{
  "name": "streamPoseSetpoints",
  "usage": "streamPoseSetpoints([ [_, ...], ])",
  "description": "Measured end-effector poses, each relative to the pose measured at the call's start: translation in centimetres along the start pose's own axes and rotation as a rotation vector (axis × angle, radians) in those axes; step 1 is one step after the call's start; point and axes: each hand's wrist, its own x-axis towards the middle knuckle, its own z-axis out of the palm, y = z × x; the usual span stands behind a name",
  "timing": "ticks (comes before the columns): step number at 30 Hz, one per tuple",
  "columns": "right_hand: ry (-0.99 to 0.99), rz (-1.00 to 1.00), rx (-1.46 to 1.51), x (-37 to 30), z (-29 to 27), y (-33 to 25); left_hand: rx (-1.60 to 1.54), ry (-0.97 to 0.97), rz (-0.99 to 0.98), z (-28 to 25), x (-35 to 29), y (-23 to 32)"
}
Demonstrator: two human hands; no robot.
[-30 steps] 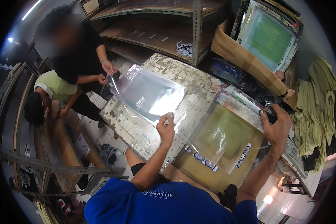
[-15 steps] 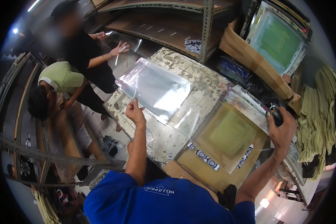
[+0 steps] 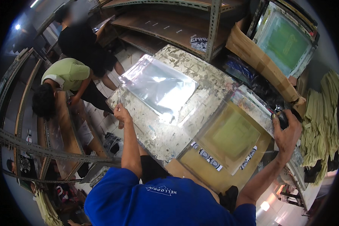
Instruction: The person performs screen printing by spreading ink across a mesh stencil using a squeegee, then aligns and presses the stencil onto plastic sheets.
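Note:
My left hand [image 3: 122,113], at the table's left edge, is closed in a pinch on a thin clear plastic strip [image 3: 119,97]. The strip runs up toward the corner of a pile of shiny clear plastic sheets [image 3: 162,84]; I cannot tell whether it is joined to them. On the right, my right hand [image 3: 288,132] is wrapped round a rounded black object [image 3: 281,119], whose kind is mostly hidden by the palm. Between my hands lies a yellowish translucent sheet [image 3: 231,130] over a tan board [image 3: 199,167] with black-and-white printed strips [image 3: 210,160].
The worktable [image 3: 139,130] is paint-spattered. Metal shelving [image 3: 213,30] stands behind it, with a cardboard box [image 3: 258,56] and green printing screens [image 3: 286,45] at the back right. Pale green cloth strips [image 3: 320,120] hang at the right. Two people [image 3: 66,73] are at the left.
My left hand has moved left and slightly up with the strip, away from the sheets' front edge. The right hand stays on the black object. The person in black has turned away.

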Motion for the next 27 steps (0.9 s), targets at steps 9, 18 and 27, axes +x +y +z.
streamPoseSetpoints([
  [9, -0.010, 0.005, -0.007, 0.3, 0.6, 0.6, 0.470, 0.115, 0.229, -0.4, -3.7, -1.1],
  [18, 0.043, -0.061, -0.038, -1.2, 0.9, 1.1, -0.291, -0.699, 0.460, 0.2, -22.0, 5.6],
  [27, -0.005, -0.030, 0.005, -3.0, 1.7, 0.4, -0.693, -1.426, 0.095, -3.3, -33.3, 14.4],
])
